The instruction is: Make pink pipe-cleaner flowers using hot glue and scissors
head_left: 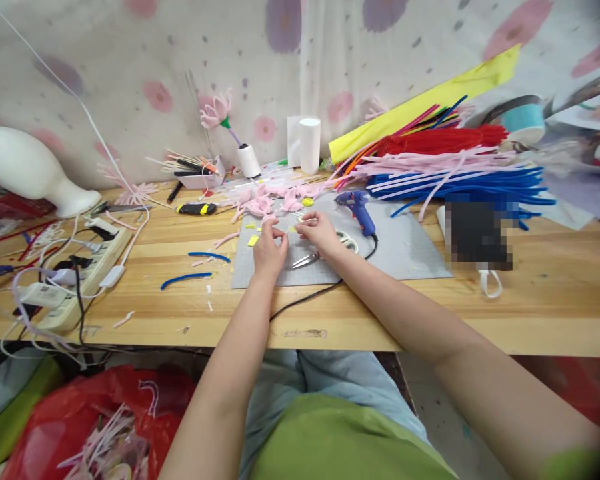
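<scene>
Over the grey mat [410, 247], my left hand [271, 248] and my right hand [319, 233] face each other a short way apart. The left thumb and fingertips pinch a small pale piece too tiny to name. My right fingertips are also pressed together, at something small and yellowish that I cannot make out. Scissors [305, 261] with pale handles lie beneath the right wrist. Pink fuzzy petals [260, 203] are heaped just beyond the hands. A blue glue gun [360, 210] rests on the mat to the right.
Bundles of blue [460, 187] and red fuzzy stems [440, 140] lie at the back right. A power strip [87, 280] with tangled cables is on the left. Two blue stem pieces [186, 279] lie left of the mat. The glue gun's black cable [305, 301] crosses the front.
</scene>
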`<state>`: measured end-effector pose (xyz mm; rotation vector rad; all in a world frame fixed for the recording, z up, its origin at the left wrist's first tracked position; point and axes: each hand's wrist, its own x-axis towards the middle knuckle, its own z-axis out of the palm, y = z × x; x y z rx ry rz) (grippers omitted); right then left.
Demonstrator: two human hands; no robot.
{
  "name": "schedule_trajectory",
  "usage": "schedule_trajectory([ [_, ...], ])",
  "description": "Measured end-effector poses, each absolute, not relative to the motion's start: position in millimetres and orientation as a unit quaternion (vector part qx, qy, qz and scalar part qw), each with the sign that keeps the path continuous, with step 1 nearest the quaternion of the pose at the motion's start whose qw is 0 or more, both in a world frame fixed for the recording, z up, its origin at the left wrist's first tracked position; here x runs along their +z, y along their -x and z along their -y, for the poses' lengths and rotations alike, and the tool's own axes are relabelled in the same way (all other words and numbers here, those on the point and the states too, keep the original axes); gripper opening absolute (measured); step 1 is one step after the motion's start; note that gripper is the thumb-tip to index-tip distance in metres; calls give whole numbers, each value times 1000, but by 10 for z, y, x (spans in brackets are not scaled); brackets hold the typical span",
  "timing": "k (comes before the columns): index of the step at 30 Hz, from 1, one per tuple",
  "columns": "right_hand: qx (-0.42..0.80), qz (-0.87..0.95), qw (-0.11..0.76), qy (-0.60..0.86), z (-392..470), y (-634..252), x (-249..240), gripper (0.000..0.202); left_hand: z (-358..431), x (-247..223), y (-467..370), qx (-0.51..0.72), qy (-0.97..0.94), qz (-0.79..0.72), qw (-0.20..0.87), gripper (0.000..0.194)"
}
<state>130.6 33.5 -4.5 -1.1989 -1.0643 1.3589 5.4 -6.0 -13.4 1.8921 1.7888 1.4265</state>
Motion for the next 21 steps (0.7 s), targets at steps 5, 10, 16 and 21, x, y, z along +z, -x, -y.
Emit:
schedule_trajectory([
  [5, 547, 449, 494, 505, -331, -1293, -45, 30, 59, -139, -66, 464, -633, -614, 86, 37],
  [10, 542, 456, 495, 502, -338, -1285, -58, 30, 56, -143, -74, 447, -638, -623, 73, 40],
  [16, 546, 448, 500, 501, -337, -1278, -47, 30, 51, -137, -79, 436, -638, -631, 69, 40],
  [21, 545, 448, 502, 501, -330, -1276, -30, 29, 50, -131, -70, 392, -645, -653, 60, 41],
])
